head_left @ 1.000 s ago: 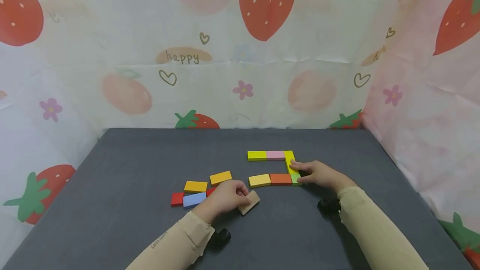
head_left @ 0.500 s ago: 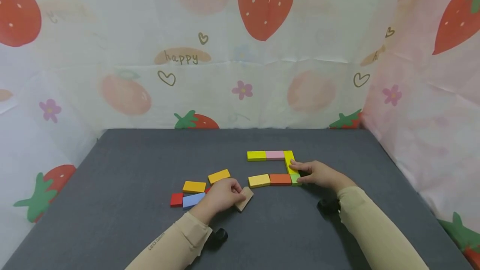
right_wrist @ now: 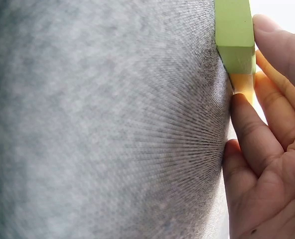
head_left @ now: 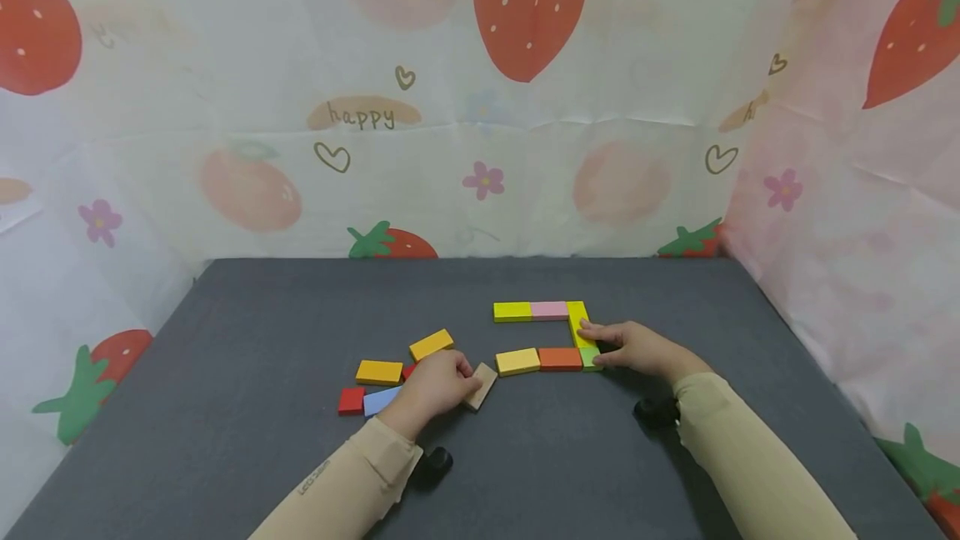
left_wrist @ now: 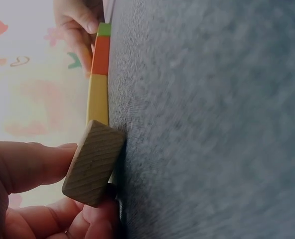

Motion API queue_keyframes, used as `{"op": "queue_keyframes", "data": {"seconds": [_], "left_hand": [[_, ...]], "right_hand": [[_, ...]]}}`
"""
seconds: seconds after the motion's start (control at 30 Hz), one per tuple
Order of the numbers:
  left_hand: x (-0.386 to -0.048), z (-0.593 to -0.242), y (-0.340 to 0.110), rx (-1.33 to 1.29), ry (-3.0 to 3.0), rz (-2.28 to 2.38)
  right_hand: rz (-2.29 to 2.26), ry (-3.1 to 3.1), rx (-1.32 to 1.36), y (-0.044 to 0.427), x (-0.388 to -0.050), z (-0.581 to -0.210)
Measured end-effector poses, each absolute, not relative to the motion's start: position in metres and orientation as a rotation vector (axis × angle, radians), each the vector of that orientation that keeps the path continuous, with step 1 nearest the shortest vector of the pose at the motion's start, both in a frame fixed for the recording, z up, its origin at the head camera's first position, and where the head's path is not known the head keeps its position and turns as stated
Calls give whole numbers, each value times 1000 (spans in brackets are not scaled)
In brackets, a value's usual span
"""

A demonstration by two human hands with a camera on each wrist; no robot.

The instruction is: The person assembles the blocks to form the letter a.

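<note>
On the dark surface (head_left: 540,457), pinches a plain wooden block (head_left: 482,385) between thumb and fingers of the left hand (head_left: 429,387), beside the near-left end of the pale yellow block (head_left: 517,362); cannot tell whether touching. Compared with half a second ago, brings it farther forward and slightly left, more nearly level with that end of the row, though slanted to it. Shows the loose orange block (head_left: 430,343) also shifted left, just beyond the left hand. With the right hand (head_left: 637,347), rests spread thumb and fingers against the light green block (head_left: 588,358) and bright yellow block (head_left: 575,312), apparently steadying that unchanged corner; so, judging by this, leaves only the wooden block to be straightened.
</note>
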State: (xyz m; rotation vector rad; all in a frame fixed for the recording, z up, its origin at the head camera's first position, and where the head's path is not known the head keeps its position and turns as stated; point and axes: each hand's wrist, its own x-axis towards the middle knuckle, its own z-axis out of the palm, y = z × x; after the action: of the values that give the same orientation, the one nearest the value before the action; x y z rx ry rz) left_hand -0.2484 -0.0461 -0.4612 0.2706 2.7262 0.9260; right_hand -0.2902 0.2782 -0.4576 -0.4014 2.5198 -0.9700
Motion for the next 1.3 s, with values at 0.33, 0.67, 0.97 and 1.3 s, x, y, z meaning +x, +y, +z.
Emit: {"op": "queue_keyframes", "data": {"seconds": [0.33,0.67,0.97,1.3], "left_hand": [[-252,-459,-45,275,2719,916],[-252,-459,-43,252,2727,889],[-253,-459,-40,247,2736,849],[-251,-458,-37,211,2747,853]], "right_hand": [[-959,2520,-418,278,-291,-458],[-960,2519,-428,279,-290,-458],[-960,2518,-427,280,-292,-460],[-955,2524,-416,280,-293,-461]]}}
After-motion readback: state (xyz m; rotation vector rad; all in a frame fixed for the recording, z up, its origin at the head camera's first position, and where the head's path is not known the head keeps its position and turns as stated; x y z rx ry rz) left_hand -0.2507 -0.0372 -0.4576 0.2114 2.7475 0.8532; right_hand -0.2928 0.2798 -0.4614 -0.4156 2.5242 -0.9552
